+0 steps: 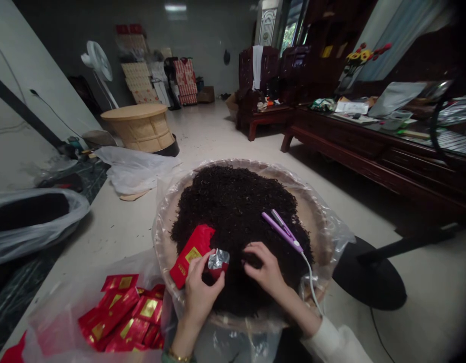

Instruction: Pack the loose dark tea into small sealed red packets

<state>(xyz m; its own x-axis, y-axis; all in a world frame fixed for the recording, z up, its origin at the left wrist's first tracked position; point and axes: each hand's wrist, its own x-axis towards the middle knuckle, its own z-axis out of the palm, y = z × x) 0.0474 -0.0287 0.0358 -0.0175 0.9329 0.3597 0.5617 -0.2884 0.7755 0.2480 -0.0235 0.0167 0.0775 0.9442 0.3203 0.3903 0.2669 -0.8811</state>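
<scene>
Over a basket point(316, 217) of leaves point(233, 201), the left hand point(199, 285) clamps a packet point(219, 261); whether the right hand point(268, 269) grips, I can't tell.

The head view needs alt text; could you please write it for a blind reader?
A person's left hand holds a silver-lined red packet over a dark shredded pile in a round tray, right hand nearby. A purple corded tool lies on the pile; more red packets lie lower left.

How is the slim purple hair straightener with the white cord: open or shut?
Open: the purple straightener has its tips apart, dark shredded leaves between.
</scene>
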